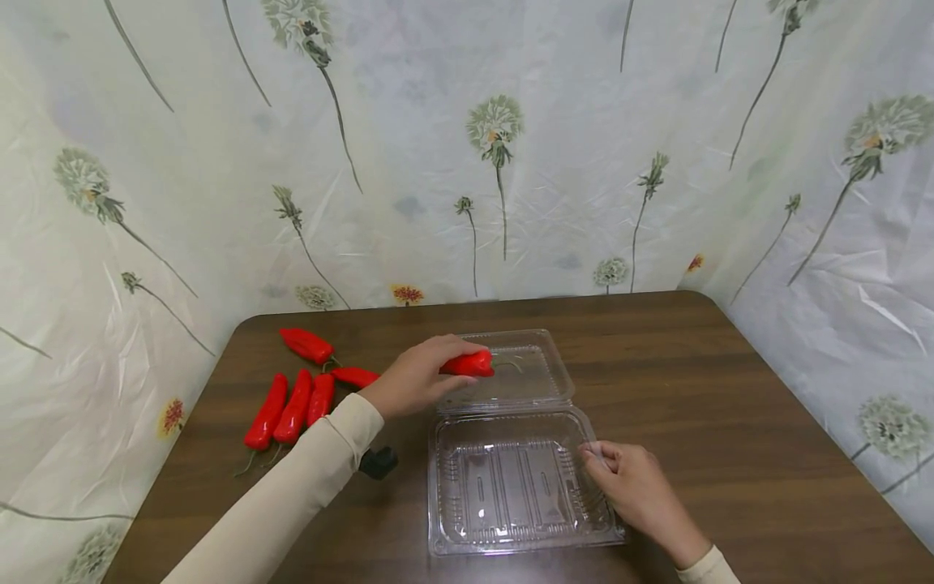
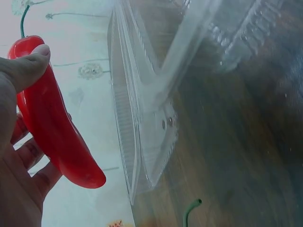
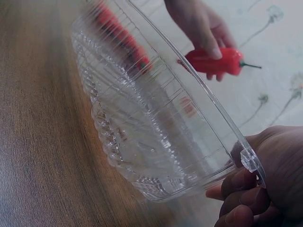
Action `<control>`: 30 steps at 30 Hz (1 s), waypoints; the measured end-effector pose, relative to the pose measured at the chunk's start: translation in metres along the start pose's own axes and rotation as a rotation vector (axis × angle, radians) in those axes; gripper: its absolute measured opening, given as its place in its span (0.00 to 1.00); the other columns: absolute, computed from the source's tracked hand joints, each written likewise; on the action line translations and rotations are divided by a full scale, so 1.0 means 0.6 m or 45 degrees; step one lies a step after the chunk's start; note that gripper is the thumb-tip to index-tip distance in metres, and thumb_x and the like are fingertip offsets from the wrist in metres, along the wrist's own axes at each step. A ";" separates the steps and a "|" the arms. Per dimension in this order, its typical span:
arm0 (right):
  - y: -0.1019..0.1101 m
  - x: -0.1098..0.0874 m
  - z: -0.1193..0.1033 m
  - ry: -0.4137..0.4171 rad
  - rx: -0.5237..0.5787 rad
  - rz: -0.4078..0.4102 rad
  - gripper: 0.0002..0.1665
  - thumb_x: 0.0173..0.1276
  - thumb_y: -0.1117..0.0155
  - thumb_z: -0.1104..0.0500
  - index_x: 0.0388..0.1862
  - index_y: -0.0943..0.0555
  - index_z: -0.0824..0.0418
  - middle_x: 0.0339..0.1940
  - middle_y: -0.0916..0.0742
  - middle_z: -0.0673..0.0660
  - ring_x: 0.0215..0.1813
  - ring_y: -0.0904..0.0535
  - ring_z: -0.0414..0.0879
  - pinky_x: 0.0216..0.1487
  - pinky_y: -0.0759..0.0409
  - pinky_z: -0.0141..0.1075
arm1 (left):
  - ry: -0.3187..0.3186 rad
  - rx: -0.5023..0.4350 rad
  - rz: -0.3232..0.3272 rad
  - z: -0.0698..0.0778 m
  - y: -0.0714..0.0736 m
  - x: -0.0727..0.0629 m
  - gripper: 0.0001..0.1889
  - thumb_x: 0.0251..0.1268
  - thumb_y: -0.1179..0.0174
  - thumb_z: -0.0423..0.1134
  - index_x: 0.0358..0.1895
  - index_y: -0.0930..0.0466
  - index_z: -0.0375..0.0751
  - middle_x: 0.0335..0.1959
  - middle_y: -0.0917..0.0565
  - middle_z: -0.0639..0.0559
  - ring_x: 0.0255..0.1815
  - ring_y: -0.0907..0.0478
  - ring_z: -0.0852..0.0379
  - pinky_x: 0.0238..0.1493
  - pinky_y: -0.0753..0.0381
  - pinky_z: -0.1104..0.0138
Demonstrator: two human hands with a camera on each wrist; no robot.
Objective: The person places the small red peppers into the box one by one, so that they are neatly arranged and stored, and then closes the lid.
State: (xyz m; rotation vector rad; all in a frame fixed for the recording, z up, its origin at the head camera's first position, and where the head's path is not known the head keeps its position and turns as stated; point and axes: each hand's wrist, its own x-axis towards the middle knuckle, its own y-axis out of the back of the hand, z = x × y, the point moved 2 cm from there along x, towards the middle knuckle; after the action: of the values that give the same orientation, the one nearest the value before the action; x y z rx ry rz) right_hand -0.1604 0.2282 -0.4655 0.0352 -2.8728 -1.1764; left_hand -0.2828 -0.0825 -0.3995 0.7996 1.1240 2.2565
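My left hand (image 1: 419, 377) holds a red chili pepper (image 2: 57, 113) with a green stem, thumb across its upper end and fingers behind. In the head view this pepper is over the lid (image 1: 521, 369) of a clear plastic container (image 1: 503, 487), which stands hinged open. With my right hand (image 1: 638, 487) I pinch the container's right rim, as the right wrist view shows at the near corner. Nothing lies inside the container. Left of it, several more red peppers (image 1: 292, 405) lie on the table, partly behind my left forearm.
The brown wooden table (image 1: 657, 365) has rounded far corners. A small black object (image 1: 378, 462) sits under my left sleeve, left of the container. Behind the table hangs a pale sheet (image 1: 569, 186) printed with dandelions.
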 end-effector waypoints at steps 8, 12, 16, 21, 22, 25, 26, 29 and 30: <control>-0.001 0.000 0.001 -0.001 0.002 0.008 0.18 0.72 0.36 0.52 0.54 0.13 0.61 0.12 0.29 0.43 0.18 0.38 0.36 0.26 0.33 0.31 | -0.010 0.028 -0.039 0.022 -0.012 0.004 0.29 0.63 0.29 0.43 0.68 0.24 0.56 0.60 0.20 0.58 0.57 0.24 0.59 0.57 0.19 0.64; 0.000 0.001 0.001 0.001 0.002 0.005 0.18 0.72 0.36 0.53 0.54 0.13 0.62 0.13 0.27 0.44 0.19 0.36 0.37 0.28 0.31 0.31 | -0.032 0.071 -0.071 0.036 -0.020 0.005 0.29 0.64 0.29 0.44 0.68 0.25 0.55 0.61 0.20 0.56 0.58 0.24 0.58 0.57 0.19 0.62; 0.000 0.001 0.001 0.005 -0.003 0.009 0.17 0.72 0.36 0.54 0.53 0.13 0.61 0.19 0.18 0.45 0.22 0.31 0.37 0.31 0.29 0.31 | -0.086 0.131 -0.114 0.055 -0.032 0.008 0.27 0.66 0.31 0.47 0.68 0.25 0.53 0.60 0.19 0.57 0.59 0.23 0.58 0.56 0.19 0.64; 0.000 0.001 0.002 0.005 0.015 0.013 0.17 0.72 0.36 0.55 0.53 0.13 0.61 0.18 0.20 0.44 0.21 0.33 0.36 0.27 0.31 0.31 | -0.117 0.173 -0.159 0.081 -0.047 0.010 0.27 0.67 0.33 0.51 0.68 0.24 0.55 0.56 0.19 0.57 0.54 0.22 0.60 0.52 0.18 0.68; 0.000 0.001 0.002 0.005 0.019 0.013 0.16 0.72 0.36 0.55 0.53 0.13 0.61 0.16 0.23 0.44 0.19 0.35 0.36 0.25 0.32 0.31 | -0.125 0.186 -0.168 0.085 -0.052 0.011 0.27 0.67 0.34 0.52 0.68 0.24 0.55 0.56 0.19 0.58 0.53 0.23 0.60 0.51 0.19 0.68; 0.000 0.001 0.001 0.018 0.015 0.020 0.16 0.71 0.36 0.55 0.52 0.12 0.60 0.13 0.29 0.43 0.18 0.37 0.35 0.23 0.35 0.31 | -0.150 0.226 -0.193 0.096 -0.065 0.013 0.27 0.67 0.35 0.54 0.68 0.24 0.56 0.54 0.19 0.59 0.50 0.23 0.62 0.49 0.20 0.70; 0.000 0.001 0.001 0.023 0.013 0.021 0.15 0.71 0.36 0.55 0.52 0.12 0.60 0.13 0.30 0.42 0.18 0.38 0.35 0.23 0.35 0.31 | -0.160 0.242 -0.201 0.100 -0.069 0.014 0.27 0.67 0.34 0.54 0.68 0.24 0.56 0.54 0.19 0.59 0.49 0.23 0.63 0.49 0.20 0.70; 0.000 0.000 0.001 0.034 0.008 0.024 0.14 0.71 0.36 0.55 0.50 0.11 0.58 0.13 0.30 0.42 0.18 0.38 0.35 0.22 0.36 0.31 | -0.180 0.308 -0.217 0.110 -0.082 0.016 0.27 0.66 0.34 0.55 0.67 0.24 0.57 0.53 0.18 0.59 0.49 0.22 0.63 0.46 0.20 0.71; 0.000 0.001 0.000 0.037 0.005 0.026 0.13 0.72 0.36 0.55 0.48 0.11 0.58 0.13 0.30 0.41 0.18 0.37 0.35 0.23 0.36 0.31 | -0.187 0.338 -0.218 0.110 -0.087 0.016 0.27 0.66 0.34 0.55 0.67 0.24 0.58 0.53 0.18 0.59 0.49 0.22 0.63 0.45 0.20 0.71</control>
State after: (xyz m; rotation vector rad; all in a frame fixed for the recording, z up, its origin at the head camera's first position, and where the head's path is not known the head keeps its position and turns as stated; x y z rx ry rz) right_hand -0.1609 0.2285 -0.4656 0.0233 -2.8432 -1.1572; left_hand -0.2355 -0.0123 -0.4075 0.9183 1.3828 1.9014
